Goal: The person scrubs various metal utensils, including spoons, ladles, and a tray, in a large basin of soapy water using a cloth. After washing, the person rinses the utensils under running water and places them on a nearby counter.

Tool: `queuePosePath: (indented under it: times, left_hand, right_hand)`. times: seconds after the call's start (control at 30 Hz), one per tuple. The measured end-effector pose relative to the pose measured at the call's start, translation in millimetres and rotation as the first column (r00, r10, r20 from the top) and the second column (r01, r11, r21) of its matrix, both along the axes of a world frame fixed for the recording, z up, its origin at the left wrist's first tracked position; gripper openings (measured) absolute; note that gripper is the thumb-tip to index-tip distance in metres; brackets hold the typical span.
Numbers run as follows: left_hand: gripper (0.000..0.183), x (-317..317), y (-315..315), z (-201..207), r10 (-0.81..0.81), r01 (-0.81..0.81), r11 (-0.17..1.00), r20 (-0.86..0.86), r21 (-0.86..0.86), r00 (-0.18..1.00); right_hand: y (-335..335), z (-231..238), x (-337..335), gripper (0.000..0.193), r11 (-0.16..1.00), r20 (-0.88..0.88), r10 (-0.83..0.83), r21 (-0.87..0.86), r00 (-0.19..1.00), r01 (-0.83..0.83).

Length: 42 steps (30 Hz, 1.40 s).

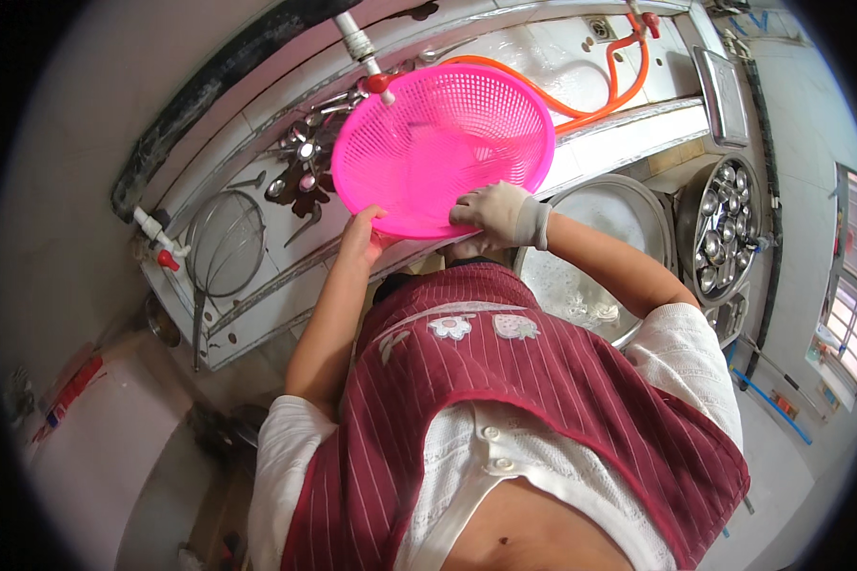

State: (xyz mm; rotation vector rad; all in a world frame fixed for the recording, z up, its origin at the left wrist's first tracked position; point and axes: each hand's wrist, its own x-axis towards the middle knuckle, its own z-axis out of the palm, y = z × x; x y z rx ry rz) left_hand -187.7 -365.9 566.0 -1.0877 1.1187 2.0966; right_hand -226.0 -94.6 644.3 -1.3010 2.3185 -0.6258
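Note:
A bright pink plastic colander [433, 152] is tilted toward me over the tiled sink, under a white pipe tap with a red handle [378, 84]. Bare, my left hand [364, 234] grips its near rim, the thumb over the edge and the other fingers mostly hidden beneath. A pale work glove covers my right hand [501, 214], whose curled fingers close over the near right part of the rim. No contents can be made out in the colander.
Ladles and spoons [307, 152] lie left of the colander, near a wire strainer [227, 243]. An orange hose [615, 90] curves behind. To the right stand a large basin of sudsy water [590, 247], a pot of metal bowls [728, 224] and a metal tray [722, 95].

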Motion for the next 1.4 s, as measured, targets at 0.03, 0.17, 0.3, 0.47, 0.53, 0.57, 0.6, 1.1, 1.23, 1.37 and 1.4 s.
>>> queuePosePath:
  times: [0.03,0.17,0.3,0.47,0.53,0.57,0.6,1.1,1.23,1.37,1.4]
  left_hand:
    - [0.040,2,-5,3,0.011,-0.012,0.999,-0.038,-0.045,0.999]
    - [0.035,15,-3,3,0.109,-0.171,0.944,-0.222,-0.283,0.969]
    - [0.033,23,-14,2,0.078,-0.202,0.911,-0.332,-0.359,0.940]
    - [0.038,19,-7,9,0.082,-0.302,0.877,-0.504,-0.374,0.860]
    - [0.045,7,-4,7,0.068,-0.266,0.899,-0.492,-0.346,0.868]
    - [0.045,3,-4,9,0.069,-0.286,0.891,-0.518,-0.352,0.853]
    - [0.045,-3,0,10,0.067,-0.301,0.885,-0.544,-0.354,0.837]
    - [0.041,8,-43,-18,0.165,-0.318,0.857,-0.367,-0.406,0.915]
    - [0.037,8,-42,-30,0.197,-0.404,0.832,-0.477,-0.380,0.856]
    - [0.041,-1,-33,-34,0.147,-0.328,0.876,-0.451,-0.354,0.880]
    - [0.044,-1,-32,-36,0.142,-0.304,0.895,-0.436,-0.327,0.888]
  right_hand:
    - [-1,-6,2,0.038,1.000,0.100,-0.007,0.008,0.995,0.006]
    - [-19,-40,-8,0.050,0.964,0.359,-0.155,0.259,0.920,0.062]
    - [-32,-73,-40,0.041,0.893,0.228,-0.155,0.448,0.961,0.037]
    - [-80,-159,-94,0.025,0.998,0.644,-0.002,0.048,0.765,-0.037]
    - [-85,-207,-142,0.019,0.939,0.626,-0.186,-0.115,0.758,0.325]
    - [-89,-215,-155,0.014,0.780,0.626,-0.355,-0.211,0.694,0.589]
    - [-97,-225,-158,0.012,0.492,0.704,-0.530,-0.199,0.473,0.847]
    - [-156,-160,-108,0.034,0.824,-0.036,-0.455,0.362,0.890,0.436]
    - [-152,-162,-107,0.030,0.838,-0.301,-0.347,0.327,0.888,0.438]
    - [-136,-173,-118,0.032,0.901,-0.260,-0.367,0.139,0.893,0.410]
    - [-137,-170,-121,0.033,0.857,-0.243,-0.446,0.161,0.861,0.489]
